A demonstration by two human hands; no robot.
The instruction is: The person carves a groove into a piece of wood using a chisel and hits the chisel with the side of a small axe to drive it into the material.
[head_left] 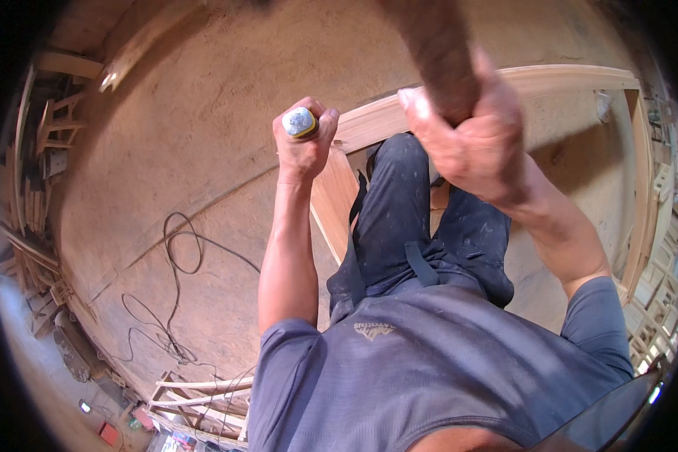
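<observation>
The person stands over a curved wooden frame [384, 117], the left hand [303, 143] clenched in a fist around a tool handle with a worn round grey end [301, 122], and the right hand [471, 135] wrapped tight around a thick dark wooden handle [437, 53] that rises toward twelve o'clock. The person's knee in dark trousers [407, 218] rests against the frame and hides part of it. At eight o'clock a black cable [177, 256] lies looped on the dusty floor [203, 135], with stacked wooden frames [45, 135] at ten o'clock and more [203, 399] at six o'clock.

Two hands [303, 147] [471, 139], one chisel handle [300, 123], one wooden frame [565, 79], one cable [175, 260].
</observation>
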